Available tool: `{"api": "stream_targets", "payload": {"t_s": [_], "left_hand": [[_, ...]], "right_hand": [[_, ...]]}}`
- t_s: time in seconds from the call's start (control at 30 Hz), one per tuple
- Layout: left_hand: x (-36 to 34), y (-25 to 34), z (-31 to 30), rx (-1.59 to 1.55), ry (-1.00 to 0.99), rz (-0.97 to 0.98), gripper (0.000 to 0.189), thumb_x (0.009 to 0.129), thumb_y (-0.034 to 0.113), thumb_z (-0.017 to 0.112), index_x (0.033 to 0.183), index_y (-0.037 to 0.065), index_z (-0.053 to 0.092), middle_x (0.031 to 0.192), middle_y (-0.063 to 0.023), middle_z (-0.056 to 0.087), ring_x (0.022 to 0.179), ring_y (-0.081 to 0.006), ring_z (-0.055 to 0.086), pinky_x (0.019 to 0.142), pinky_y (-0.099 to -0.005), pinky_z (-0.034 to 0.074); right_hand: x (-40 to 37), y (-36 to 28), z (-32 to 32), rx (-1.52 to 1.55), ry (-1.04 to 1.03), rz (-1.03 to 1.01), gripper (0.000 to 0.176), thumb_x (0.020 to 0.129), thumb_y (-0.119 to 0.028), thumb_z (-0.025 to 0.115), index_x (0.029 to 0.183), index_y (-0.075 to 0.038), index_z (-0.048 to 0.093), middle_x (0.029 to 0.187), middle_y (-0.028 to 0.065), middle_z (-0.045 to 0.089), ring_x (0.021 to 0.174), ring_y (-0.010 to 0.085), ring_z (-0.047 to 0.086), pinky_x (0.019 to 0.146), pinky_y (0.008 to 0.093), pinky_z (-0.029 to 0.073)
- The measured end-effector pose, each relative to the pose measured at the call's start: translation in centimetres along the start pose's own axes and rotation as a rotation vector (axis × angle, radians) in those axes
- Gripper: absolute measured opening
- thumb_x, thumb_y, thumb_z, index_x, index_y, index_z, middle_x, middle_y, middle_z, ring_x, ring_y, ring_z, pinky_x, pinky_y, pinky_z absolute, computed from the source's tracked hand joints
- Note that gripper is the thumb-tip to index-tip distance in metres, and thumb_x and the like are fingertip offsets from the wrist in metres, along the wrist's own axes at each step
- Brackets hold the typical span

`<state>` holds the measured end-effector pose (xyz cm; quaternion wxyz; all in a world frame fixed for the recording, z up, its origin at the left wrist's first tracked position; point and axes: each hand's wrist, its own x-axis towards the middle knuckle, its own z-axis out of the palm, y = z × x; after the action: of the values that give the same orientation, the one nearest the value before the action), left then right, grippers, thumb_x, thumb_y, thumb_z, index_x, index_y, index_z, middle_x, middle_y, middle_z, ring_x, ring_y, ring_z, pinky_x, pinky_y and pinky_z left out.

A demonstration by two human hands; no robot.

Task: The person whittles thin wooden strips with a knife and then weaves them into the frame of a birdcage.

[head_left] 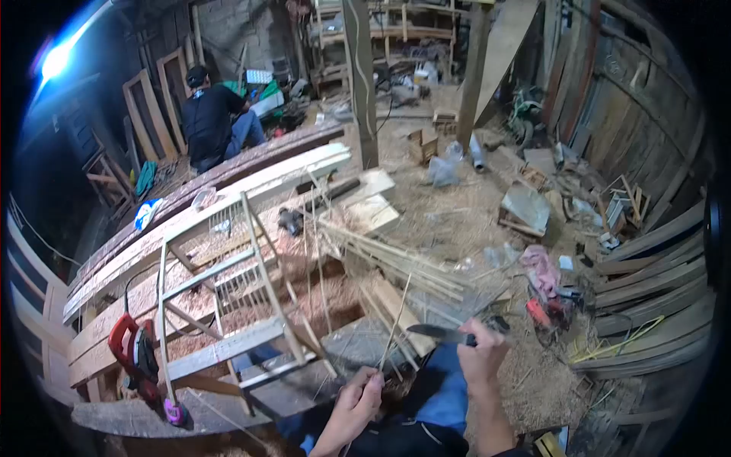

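My left hand (358,401), low in the middle of the head view, is closed on the lower end of a thin wooden strip (397,320) that points up and away from me. My right hand (483,354) grips the handle of a knife (435,333). Its dark blade points left and overlaps the area just beside the strip. Beyond the knife, a bundle of thin wooden strips (403,261) lies fanned out. To the left stands a small wooden frame with slats (263,278), resting on the workbench (304,397).
A red power tool (124,343) and a purple tape measure (175,413) are at the bench's left. Another person (212,118) sits at the back left. Red tools (542,312) lie on the shavings-covered floor at right, near stacked boards (655,297). Posts (361,91) rise behind.
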<state>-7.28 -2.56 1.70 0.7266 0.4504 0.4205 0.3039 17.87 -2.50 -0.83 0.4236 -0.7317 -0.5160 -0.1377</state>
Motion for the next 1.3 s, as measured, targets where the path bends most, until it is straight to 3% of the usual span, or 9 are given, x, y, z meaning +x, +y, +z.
{"api": "stream_targets", "payload": {"t_s": [0.43, 0.6, 0.73, 0.9, 0.97, 1.03, 1.07, 1.17, 1.3], "left_hand": [[1.0, 1.1, 1.9, -0.217, -0.141, -0.045, 0.029, 0.109, 0.035, 0.050, 0.101, 0.007, 0.049, 0.071, 0.0063, 0.035, 0.055, -0.0028, 0.027, 0.048, -0.0220, 0.022], [2.1, 0.2, 0.2, -0.282, -0.099, -0.030, 0.024, 0.111, 0.030, 0.047, 0.104, 0.007, 0.050, 0.071, 0.0077, 0.038, 0.055, -0.0022, 0.029, 0.048, -0.0218, 0.025], [1.9, 0.1, 0.1, -0.259, -0.127, -0.062, 0.023, 0.111, 0.029, 0.047, 0.104, 0.007, 0.050, 0.069, 0.0084, 0.035, 0.055, -0.0018, 0.029, 0.048, -0.0221, 0.025], [2.0, -1.8, 0.7, -0.008, -0.075, 0.031, 0.020, 0.112, 0.026, 0.043, 0.101, 0.010, 0.048, 0.068, 0.0097, 0.030, 0.055, -0.0009, 0.024, 0.047, -0.0225, 0.020], [1.9, -2.2, 0.7, 0.076, -0.028, 0.052, 0.019, 0.110, 0.020, 0.047, 0.099, 0.007, 0.052, 0.067, 0.0073, 0.038, 0.054, -0.0038, 0.032, 0.048, -0.0246, 0.027], [1.9, -1.8, 1.2, 0.444, 0.171, 0.305, 0.018, 0.101, 0.010, 0.056, 0.091, -0.003, 0.061, 0.067, -0.0164, 0.056, 0.058, -0.0172, 0.049, 0.055, -0.0372, 0.041], [1.3, -1.4, 1.3, 0.530, 0.193, 0.265, 0.010, 0.098, 0.005, 0.059, 0.097, -0.004, 0.062, 0.072, -0.0235, 0.057, 0.058, -0.0237, 0.054, 0.058, -0.0403, 0.044], [0.6, -0.1, 2.1, 0.575, 0.226, 0.412, 0.010, 0.100, 0.003, 0.056, 0.095, -0.005, 0.059, 0.065, -0.0179, 0.055, 0.055, -0.0200, 0.050, 0.056, -0.0361, 0.042], [0.1, -0.2, 2.6, 0.576, 0.250, 0.427, 0.008, 0.098, 0.001, 0.057, 0.094, -0.005, 0.059, 0.067, -0.0209, 0.056, 0.055, -0.0218, 0.052, 0.056, -0.0361, 0.043]], "right_hand": [[-1.6, -5.6, 0.3, 0.325, -0.369, -0.135, 0.014, 0.081, -0.017, 0.075, 0.082, -0.009, 0.063, 0.066, 0.0061, 0.065, 0.059, 0.0282, 0.067, 0.055, 0.0384, 0.050], [-0.2, -6.3, -1.6, 0.424, -0.580, -0.169, 0.030, 0.087, -0.029, 0.074, 0.094, -0.003, 0.062, 0.076, 0.0149, 0.066, 0.067, 0.0348, 0.068, 0.059, 0.0416, 0.051], [-1.2, -5.7, -1.1, 0.468, -0.607, -0.242, 0.038, 0.097, -0.039, 0.065, 0.097, -0.002, 0.061, 0.076, 0.0143, 0.064, 0.068, 0.0366, 0.066, 0.059, 0.0426, 0.050], [-1.4, -5.8, -0.3, 0.417, -0.568, -0.333, 0.041, 0.095, -0.045, 0.066, 0.093, -0.004, 0.060, 0.074, 0.0117, 0.064, 0.065, 0.0337, 0.066, 0.056, 0.0408, 0.049], [-1.4, -5.6, 0.0, 0.396, -0.562, -0.365, 0.042, 0.094, -0.046, 0.067, 0.092, -0.005, 0.060, 0.074, 0.0107, 0.064, 0.063, 0.0324, 0.066, 0.055, 0.0400, 0.049], [-1.5, -5.4, 0.5, 0.407, -0.516, -0.398, 0.042, 0.092, -0.047, 0.069, 0.089, -0.006, 0.059, 0.071, 0.0101, 0.063, 0.060, 0.0308, 0.065, 0.052, 0.0391, 0.047], [-1.5, -5.4, 0.7, 0.408, -0.517, -0.400, 0.042, 0.092, -0.047, 0.069, 0.089, -0.006, 0.059, 0.071, 0.0101, 0.063, 0.060, 0.0308, 0.065, 0.052, 0.0391, 0.047], [-1.7, -5.0, 0.9, 0.373, -0.534, -0.427, 0.042, 0.091, -0.047, 0.069, 0.086, -0.006, 0.059, 0.069, 0.0098, 0.062, 0.058, 0.0304, 0.065, 0.052, 0.0389, 0.047], [-1.4, -4.6, 0.9, 0.383, -0.562, -0.486, 0.042, 0.092, -0.046, 0.069, 0.082, -0.008, 0.054, 0.068, 0.0079, 0.063, 0.060, 0.0273, 0.067, 0.052, 0.0364, 0.051]]}}
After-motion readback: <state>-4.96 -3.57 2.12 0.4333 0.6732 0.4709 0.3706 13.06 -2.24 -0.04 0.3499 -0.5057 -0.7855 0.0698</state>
